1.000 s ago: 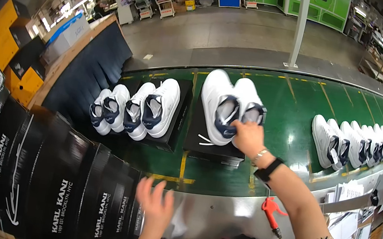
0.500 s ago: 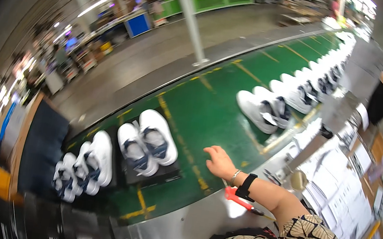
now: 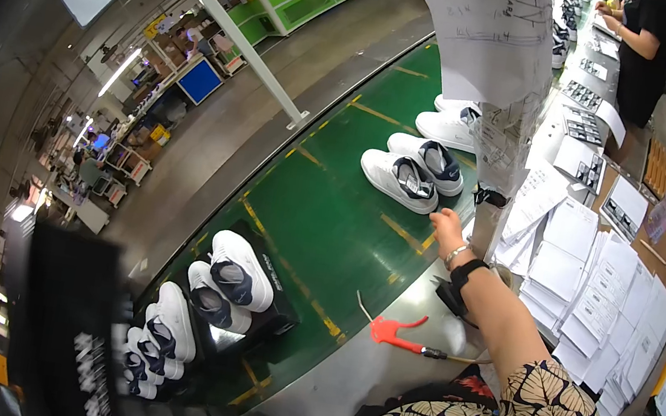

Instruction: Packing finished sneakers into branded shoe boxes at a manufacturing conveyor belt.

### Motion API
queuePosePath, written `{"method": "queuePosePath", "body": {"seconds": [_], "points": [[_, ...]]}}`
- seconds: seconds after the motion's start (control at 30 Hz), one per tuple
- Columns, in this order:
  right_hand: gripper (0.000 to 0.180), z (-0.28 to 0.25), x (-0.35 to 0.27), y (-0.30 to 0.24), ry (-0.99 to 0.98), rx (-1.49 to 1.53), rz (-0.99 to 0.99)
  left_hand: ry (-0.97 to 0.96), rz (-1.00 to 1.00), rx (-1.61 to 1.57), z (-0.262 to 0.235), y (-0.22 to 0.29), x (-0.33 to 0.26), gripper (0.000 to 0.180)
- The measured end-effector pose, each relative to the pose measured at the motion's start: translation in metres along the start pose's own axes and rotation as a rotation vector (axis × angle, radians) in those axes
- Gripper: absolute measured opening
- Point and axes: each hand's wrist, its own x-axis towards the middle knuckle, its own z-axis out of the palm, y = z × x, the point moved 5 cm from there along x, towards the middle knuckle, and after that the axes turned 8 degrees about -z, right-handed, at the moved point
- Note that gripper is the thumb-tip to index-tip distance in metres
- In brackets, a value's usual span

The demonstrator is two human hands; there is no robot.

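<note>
My right hand (image 3: 446, 228) reaches over the near edge of the green conveyor belt (image 3: 304, 229), fingers partly stretched and nothing seen in them. Its fingertips are close to the heel of a white sneaker (image 3: 396, 179) with a dark blue lining; whether they touch, I cannot tell. Beside that shoe lies its matching sneaker (image 3: 426, 160). My left hand is out of view. Below my right forearm, a red air blow gun (image 3: 396, 334) with a thin bent nozzle rests on the metal ledge (image 3: 321, 404).
On the left, a sneaker pair (image 3: 242, 272) sits on a black box (image 3: 263, 331), with several more sneakers (image 3: 170, 321) beyond. A dark box (image 3: 70, 324) fills the left foreground. Hanging papers (image 3: 495, 43) block part of the belt. Paper stacks (image 3: 567, 252) cover the right-hand table; a person (image 3: 640, 56) stands behind.
My right hand has moved right and farther away, to the nearest sneakers of the right-hand row. The view has turned right. A dark box now shows in the left foreground.
</note>
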Motion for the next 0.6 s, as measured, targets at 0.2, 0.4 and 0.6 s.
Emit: {"method": "queuePosePath", "body": {"seconds": [0.2,0.4,0.6], "points": [[0.047,0.034,0.016,0.004,0.076,0.097,0.052,-0.678,-0.354,-0.402,0.139,0.078,-0.008,0.033],[0.05,0.047,0.003,-0.03,-0.175,0.217,0.124,-1.013,0.119,-0.267,0.253,0.175,-0.054,0.036],[0.05,0.06,0.0,-0.028,-0.178,0.135,0.144,-1.131,0.377,-0.091,0.315,0.246,-0.135,0.034]]}}
